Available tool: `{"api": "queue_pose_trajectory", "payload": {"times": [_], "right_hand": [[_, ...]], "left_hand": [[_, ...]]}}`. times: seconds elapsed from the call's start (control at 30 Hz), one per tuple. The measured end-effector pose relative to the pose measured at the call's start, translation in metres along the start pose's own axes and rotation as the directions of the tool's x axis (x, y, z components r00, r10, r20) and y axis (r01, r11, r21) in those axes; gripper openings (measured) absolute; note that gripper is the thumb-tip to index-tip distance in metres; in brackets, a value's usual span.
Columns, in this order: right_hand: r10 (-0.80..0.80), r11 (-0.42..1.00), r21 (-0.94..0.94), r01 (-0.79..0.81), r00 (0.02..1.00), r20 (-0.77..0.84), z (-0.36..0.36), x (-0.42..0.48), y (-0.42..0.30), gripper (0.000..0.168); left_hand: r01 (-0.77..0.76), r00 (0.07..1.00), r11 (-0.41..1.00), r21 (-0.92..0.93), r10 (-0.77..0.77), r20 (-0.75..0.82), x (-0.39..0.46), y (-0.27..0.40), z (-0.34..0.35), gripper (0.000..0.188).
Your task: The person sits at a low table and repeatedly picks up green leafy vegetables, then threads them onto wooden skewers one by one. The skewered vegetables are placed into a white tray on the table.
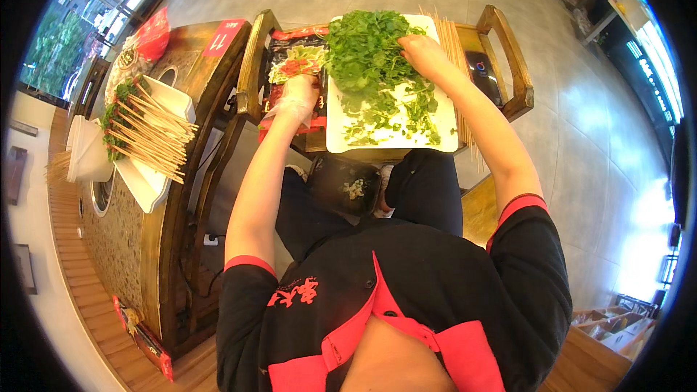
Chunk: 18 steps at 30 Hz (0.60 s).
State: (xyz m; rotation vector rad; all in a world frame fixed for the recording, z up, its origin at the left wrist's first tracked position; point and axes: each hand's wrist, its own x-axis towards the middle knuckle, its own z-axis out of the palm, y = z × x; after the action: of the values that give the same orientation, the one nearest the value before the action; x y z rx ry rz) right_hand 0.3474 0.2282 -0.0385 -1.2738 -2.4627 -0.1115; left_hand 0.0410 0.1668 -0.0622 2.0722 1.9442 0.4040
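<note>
A heap of cilantro (370,49) covers the far half of a white rectangular tray (340,141), with loose sprigs (422,106) scattered nearer to me. My right hand (427,54) reaches in from the right, its fingers pinching at the edge of the heap. To the left of the tray lies a black and red printed plastic package (277,43) bearing a food picture. Over it is my left hand (298,99) in a clear plastic glove, its fingers curled; the fingertips are hidden, so whether it holds anything is unclear. Bamboo skewers (453,43) lie along the tray's right side.
Tray and package rest on a wooden chair with armrests (509,60); a dark phone (484,77) lies at its right. On the left table (125,234), a white tray (140,185) bears skewered greens (111,125) beside a white tub (90,149). A black bin (344,182) stands between my legs.
</note>
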Motion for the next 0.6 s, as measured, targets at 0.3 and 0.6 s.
{"api": "queue_pose_trajectory", "payload": {"times": [0.3, 0.6], "right_hand": [[0.162, 0.977, 0.134, -0.167, 0.986, 0.045, -0.022, 0.000, -0.012, 0.031], [0.237, 0.943, 0.211, -0.257, 0.964, 0.119, -0.026, 0.001, -0.006, 0.030]], "left_hand": [[-0.085, 0.996, 0.967, 0.242, 0.089, -0.007, 0.020, 0.004, 0.010, 0.016], [0.113, 0.992, 0.954, 0.279, -0.124, 0.022, 0.025, 0.011, 0.010, 0.019]]}}
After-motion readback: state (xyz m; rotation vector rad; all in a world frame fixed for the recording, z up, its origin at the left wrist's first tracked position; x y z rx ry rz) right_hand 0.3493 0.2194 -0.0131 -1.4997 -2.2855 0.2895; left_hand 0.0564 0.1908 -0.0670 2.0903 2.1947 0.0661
